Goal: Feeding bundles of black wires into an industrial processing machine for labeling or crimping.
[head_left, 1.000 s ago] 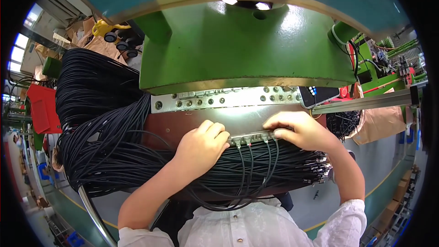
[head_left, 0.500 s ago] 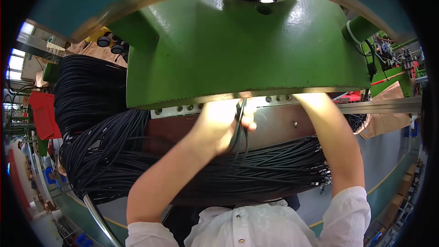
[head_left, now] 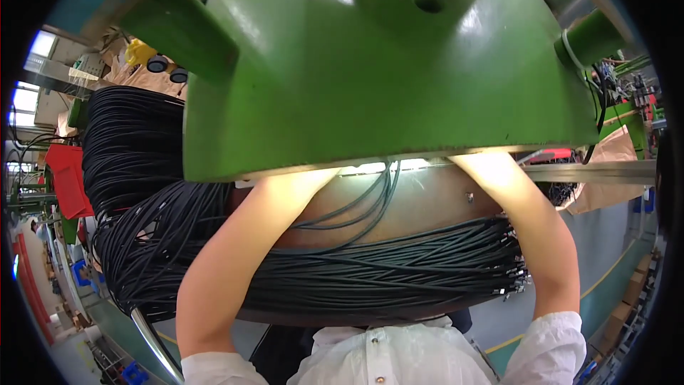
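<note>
- A few loose cables (head_left: 387, 182), thin and dark, bunch close together where they emerge from under the green machine block (head_left: 392, 93); their upper ends are hidden there.
- They spread and curve leftward over the brown worktop (head_left: 427, 203).
- The black cable bundle (head_left: 385, 267) lies crosswise nearer the person, metal-tipped ends at right.

Both hands are out of sight beneath a machine block (head_left: 385, 85). Several loose cables (head_left: 388, 185) come out from under its edge between the left hand and the right hand, over a bench top (head_left: 434, 207). Nearer the person than the hands, a cable bundle (head_left: 377, 271) lies crosswise, passing under the left forearm (head_left: 231, 249); its tips end beside the right forearm (head_left: 545, 235). Left of the left hand sits a cable heap (head_left: 132, 142); right of the right hand, a bar (head_left: 598, 172) extends outward.
</note>
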Available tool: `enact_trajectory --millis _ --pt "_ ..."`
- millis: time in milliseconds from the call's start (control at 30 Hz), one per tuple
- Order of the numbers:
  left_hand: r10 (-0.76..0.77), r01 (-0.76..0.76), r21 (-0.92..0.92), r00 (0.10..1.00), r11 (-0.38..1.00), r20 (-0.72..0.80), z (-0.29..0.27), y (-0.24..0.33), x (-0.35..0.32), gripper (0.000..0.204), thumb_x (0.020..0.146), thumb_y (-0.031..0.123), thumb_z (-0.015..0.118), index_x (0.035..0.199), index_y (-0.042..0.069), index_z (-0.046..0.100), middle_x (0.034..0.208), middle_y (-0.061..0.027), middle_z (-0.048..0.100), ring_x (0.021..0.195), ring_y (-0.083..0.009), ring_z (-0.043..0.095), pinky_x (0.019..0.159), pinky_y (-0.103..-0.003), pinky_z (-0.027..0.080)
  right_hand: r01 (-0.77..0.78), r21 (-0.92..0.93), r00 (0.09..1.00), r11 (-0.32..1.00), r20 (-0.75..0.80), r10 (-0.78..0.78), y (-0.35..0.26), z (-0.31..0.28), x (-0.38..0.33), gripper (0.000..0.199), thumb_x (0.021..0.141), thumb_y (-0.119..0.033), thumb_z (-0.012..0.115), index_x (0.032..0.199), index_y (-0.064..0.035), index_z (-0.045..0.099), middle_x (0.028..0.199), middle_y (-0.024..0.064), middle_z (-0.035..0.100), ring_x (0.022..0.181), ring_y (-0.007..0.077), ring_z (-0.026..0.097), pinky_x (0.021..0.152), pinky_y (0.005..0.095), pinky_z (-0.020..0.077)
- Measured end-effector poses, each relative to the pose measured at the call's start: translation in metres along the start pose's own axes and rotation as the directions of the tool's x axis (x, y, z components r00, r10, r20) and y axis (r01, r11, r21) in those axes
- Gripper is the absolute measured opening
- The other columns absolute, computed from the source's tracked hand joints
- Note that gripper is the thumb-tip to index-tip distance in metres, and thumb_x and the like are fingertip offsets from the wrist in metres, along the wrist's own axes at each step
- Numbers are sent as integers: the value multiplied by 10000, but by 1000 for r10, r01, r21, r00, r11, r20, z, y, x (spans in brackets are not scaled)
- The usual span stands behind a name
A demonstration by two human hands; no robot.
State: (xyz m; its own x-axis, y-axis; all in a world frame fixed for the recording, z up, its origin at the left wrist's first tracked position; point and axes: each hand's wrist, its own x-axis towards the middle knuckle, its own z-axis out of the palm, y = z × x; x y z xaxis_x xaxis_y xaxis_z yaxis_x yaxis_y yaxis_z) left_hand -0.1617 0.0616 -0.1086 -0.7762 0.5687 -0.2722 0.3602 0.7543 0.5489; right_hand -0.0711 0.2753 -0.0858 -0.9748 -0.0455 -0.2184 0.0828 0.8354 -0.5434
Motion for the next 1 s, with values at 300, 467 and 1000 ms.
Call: enact_trajectory --millis 300,467,1000 --pt "73 -70 32 992 997 -102 12 -87 10 319 896 278 535 1085 25 577 1017 -150 588 923 -284 546 790 -406 470 -35 -65 999 997 10 36 33 -11 -48 288 874 -200 573 1115 -46 599 1001 135 621 916 237 596 780 345 489" --pt "120 -114 50 980 992 -157 30 -120 20 338 896 293 532 1096 24 575 1039 -157 585 941 -288 547 803 -403 467 -60 -103 998 993 11 62 28 -16 -19 291 876 -202 570 1120 -46 596 1012 138 619 922 238 595 784 346 488" --pt "216 -176 144 918 974 -334 48 -252 51 399 898 342 523 1130 21 567 1107 -180 577 999 -302 551 843 -394 458 -86 -186 995 979 39 95 36 -22 -12 301 881 -207 559 1134 -46 589 1051 150 610 942 241 591 794 349 486"
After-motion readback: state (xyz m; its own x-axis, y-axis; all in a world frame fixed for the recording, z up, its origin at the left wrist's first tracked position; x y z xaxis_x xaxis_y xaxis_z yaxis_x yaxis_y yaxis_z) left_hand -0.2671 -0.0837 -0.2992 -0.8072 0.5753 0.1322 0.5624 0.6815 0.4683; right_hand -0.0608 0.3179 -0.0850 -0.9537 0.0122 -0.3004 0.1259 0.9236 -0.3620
